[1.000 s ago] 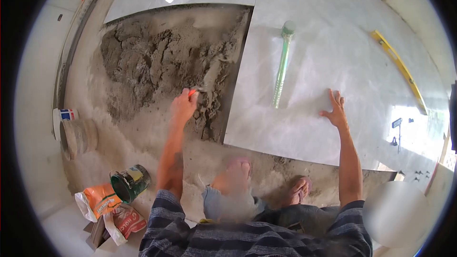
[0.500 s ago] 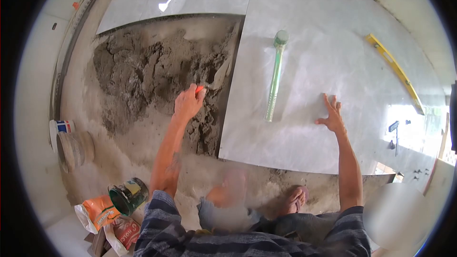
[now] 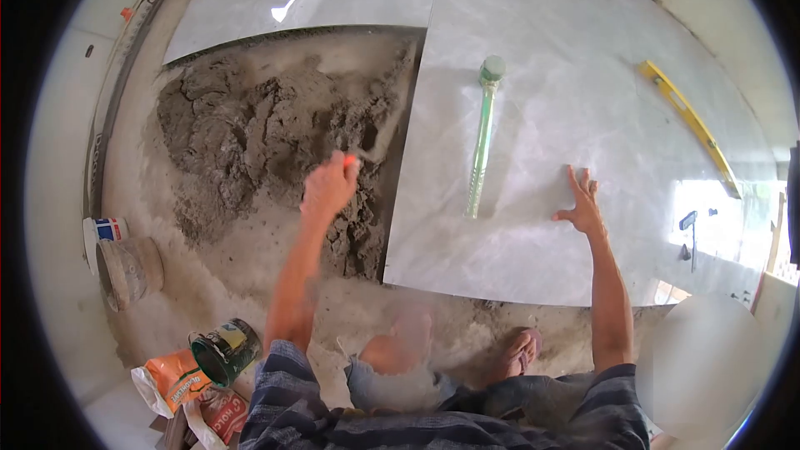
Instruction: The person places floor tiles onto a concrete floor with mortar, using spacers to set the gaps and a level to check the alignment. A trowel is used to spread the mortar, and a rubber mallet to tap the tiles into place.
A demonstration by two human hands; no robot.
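My left hand (image 3: 327, 187) is closed around the orange handle of a trowel (image 3: 351, 162). The trowel's blade, blurred, lies over the wet mortar (image 3: 225, 129) right along the left edge of a large grey tile (image 3: 450, 250). With fingers spread, my right hand (image 3: 582, 204) rests on that tile's glossy surface. Between my hands, nearer the right one, a mallet (image 3: 482, 133) with a green handle lies on the tile, its head pointing away from me.
A yellow spirit level (image 3: 692, 125) lies on the tile at the right. Another grey tile (image 3: 233, 0) borders the mortar at the far side. Buckets (image 3: 133, 271) and a dark green pail (image 3: 225, 350) stand at the left, beside an orange and white bag (image 3: 172, 379).
The trowel's blade has shifted slightly and is now blurred, still beside the tile edge. My right hand stays on the tile. The view has moved a little.
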